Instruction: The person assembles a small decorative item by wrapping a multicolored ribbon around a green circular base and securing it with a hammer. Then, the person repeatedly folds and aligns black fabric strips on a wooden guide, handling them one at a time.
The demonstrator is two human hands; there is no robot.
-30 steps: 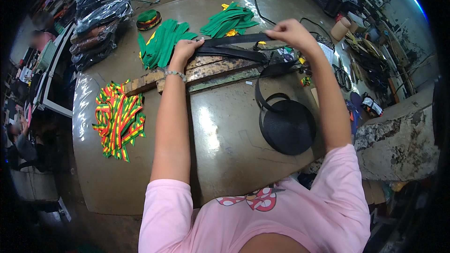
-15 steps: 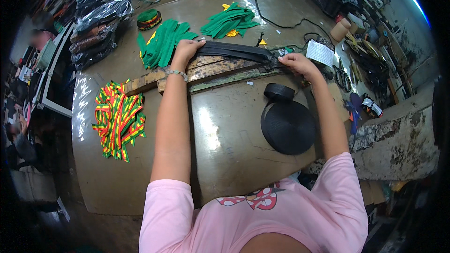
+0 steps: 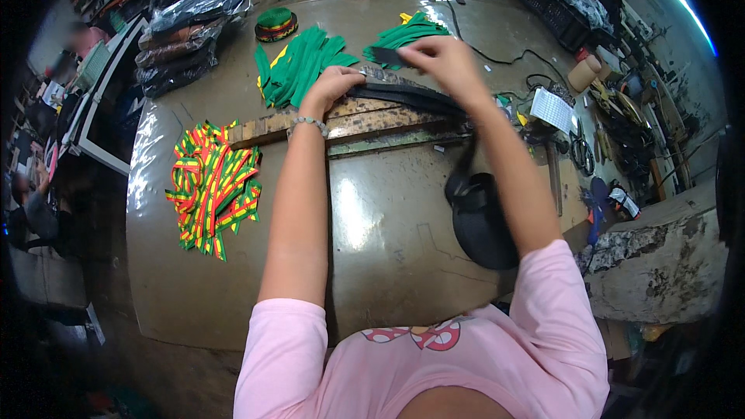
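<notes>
Right hand [image 3: 444, 64]: closed in a pinch; strap end [image 3: 386, 56] held on the far side of the wooden bar [image 3: 366, 116].
Left hand [image 3: 332, 87]: closed over black straps [image 3: 407, 93], which are laid along the bar.
Strap work: lengths apparently being layered; strap end judged to need laying flat by the left fingertips.
Black roll [image 3: 479, 229]: placed on the bar's near side.
Green strips [image 3: 306, 66]: heaped beyond the bar.

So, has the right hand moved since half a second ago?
Yes: the right hand has moved left and forward, closer to the right-hand pile of green strips.
</notes>
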